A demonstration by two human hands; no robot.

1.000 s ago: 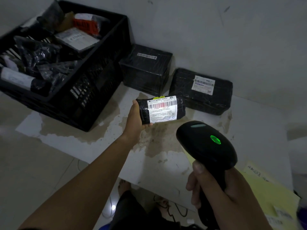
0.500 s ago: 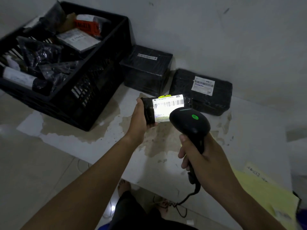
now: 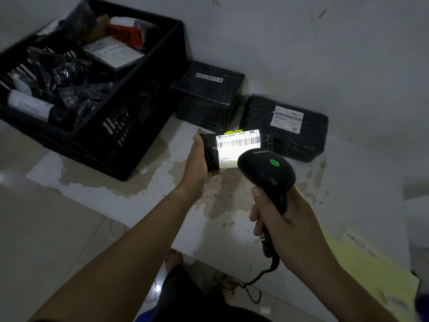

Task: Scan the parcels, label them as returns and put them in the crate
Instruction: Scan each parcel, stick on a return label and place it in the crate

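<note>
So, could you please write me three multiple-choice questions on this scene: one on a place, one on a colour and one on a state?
1. Where is the black crate? A: on the floor. B: on the table, left of the two wrapped boxes. C: stacked on the boxes.
2. What colour is the light on the scanner? A: red. B: blue. C: green.
3. How is the small parcel? A: gripped in the left hand, label lit. B: lying in the crate. C: lying on the table.
Answers: B, the crate stands at the table's left end beside the boxes; C, a green dot glows on the scanner held in the right hand; A, the left hand grips its end and its label shines white.
</note>
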